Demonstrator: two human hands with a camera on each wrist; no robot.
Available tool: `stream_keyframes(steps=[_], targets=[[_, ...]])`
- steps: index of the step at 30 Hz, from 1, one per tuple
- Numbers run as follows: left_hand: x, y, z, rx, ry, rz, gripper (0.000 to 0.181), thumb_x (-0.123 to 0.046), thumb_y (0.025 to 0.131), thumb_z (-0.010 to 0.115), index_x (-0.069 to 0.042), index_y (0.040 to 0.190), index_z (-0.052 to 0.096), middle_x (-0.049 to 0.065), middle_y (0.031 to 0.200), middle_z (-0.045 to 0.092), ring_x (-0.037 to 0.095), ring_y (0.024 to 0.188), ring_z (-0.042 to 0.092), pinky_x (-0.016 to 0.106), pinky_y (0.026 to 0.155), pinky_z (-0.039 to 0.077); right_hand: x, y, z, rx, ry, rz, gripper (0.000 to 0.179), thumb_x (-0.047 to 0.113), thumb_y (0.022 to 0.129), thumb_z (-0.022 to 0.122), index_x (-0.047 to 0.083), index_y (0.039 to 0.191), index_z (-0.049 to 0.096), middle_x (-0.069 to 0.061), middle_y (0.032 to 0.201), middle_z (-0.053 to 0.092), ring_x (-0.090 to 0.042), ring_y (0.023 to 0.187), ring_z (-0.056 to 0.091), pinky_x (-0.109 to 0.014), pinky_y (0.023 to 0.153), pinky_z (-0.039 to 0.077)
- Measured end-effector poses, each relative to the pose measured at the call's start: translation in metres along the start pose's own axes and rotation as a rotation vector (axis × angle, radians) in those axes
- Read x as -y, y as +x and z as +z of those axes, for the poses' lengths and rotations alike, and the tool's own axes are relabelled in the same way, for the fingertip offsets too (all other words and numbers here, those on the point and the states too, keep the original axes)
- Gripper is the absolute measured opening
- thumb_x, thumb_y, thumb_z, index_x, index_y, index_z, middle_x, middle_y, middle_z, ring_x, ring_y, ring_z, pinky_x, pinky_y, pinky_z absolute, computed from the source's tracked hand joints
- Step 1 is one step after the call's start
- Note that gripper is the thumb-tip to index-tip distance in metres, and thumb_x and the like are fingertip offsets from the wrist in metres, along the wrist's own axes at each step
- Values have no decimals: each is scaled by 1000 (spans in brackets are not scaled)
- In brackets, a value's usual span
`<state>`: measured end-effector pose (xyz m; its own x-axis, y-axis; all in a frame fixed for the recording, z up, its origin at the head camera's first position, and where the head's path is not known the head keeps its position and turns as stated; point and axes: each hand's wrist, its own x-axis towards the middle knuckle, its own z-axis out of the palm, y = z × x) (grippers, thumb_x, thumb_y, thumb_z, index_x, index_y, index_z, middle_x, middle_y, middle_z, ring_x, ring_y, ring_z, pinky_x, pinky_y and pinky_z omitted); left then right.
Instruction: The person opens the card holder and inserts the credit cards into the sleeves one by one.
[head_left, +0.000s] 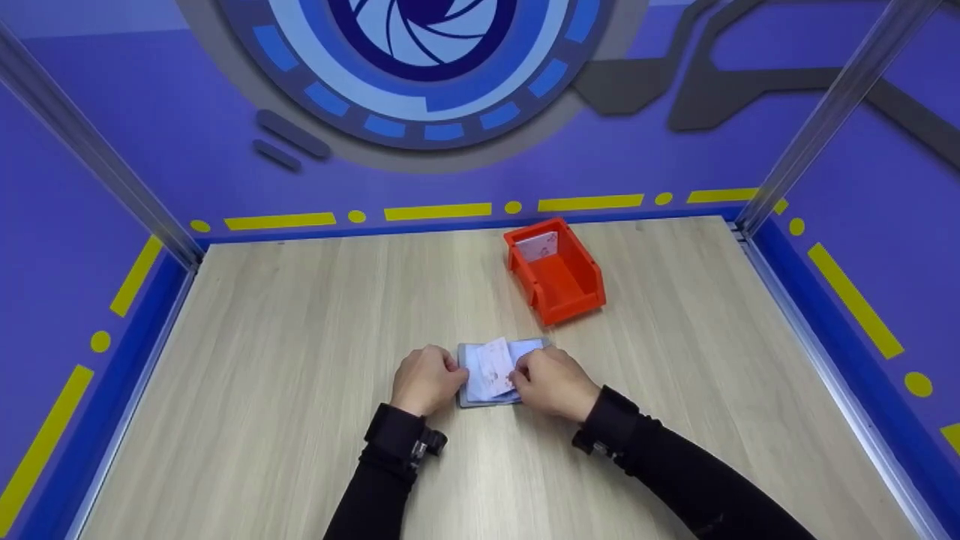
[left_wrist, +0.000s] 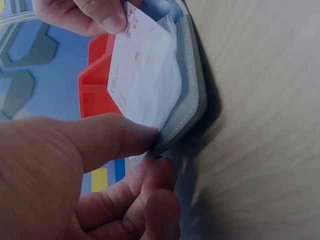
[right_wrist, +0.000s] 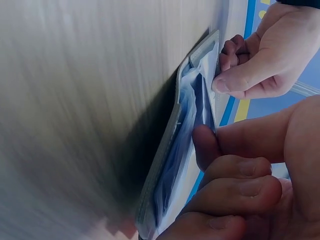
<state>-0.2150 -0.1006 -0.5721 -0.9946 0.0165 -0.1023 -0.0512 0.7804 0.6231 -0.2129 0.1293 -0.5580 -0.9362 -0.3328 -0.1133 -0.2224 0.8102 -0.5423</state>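
A grey card holder [head_left: 471, 403] with stitched edges lies open on the table, its clear plastic sleeves [left_wrist: 172, 82] showing inside. My left hand [head_left: 427, 379] pinches the left edge of the holder's sleeves between thumb and index finger. In my right hand [head_left: 555, 382], thumb and fingers pinch a pale pink card [head_left: 495, 366]. Printed blossoms and the words VIP card show on this card in the left wrist view. It lies tilted over the sleeves. From the right wrist view, the sleeves [right_wrist: 187, 115] stand slightly fanned above the grey cover.
Just behind the card holder, an orange-red plastic bin [head_left: 570, 296] stands on the wooden table [head_left: 300, 337]. Another pink card [head_left: 538, 246] leans against the bin's back wall. Blue-purple panels [head_left: 420, 176] enclose the table at the back and both sides.
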Motion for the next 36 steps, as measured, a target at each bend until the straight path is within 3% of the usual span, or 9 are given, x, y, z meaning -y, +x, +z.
stream_keyframes(steps=[13,21,27,36], targets=[[2,1,-2,12,7,8,22,-22,91,77,-17,71,68,-5,70,60,15,61,53,31,58,38,5,2,6,-1,-20,-52,31,17,104,70,11,73,67,7,62,40,-13,61,42,-28,58,33],[1,2,-2,3,-8,22,25,-19,88,76,-18,66,66,-7,67,58,14,58,51,30,56,36,9,4,9,18,-34,-71,29,15,104,69,9,76,67,6,65,42,-14,63,42,-30,60,34],[1,2,-3,3,-12,24,28,-19,88,76,-18,63,63,-7,65,56,14,57,49,30,55,34,10,5,13,32,-65,-123,37,14,104,69,13,69,56,7,63,36,-14,61,37,-30,59,30],[2,1,-4,-3,-5,33,33,-23,91,78,-19,63,61,-8,64,54,13,57,47,30,55,33,10,5,15,16,-50,-103,24,18,103,76,8,80,76,6,68,54,-14,65,45,-30,63,39]])
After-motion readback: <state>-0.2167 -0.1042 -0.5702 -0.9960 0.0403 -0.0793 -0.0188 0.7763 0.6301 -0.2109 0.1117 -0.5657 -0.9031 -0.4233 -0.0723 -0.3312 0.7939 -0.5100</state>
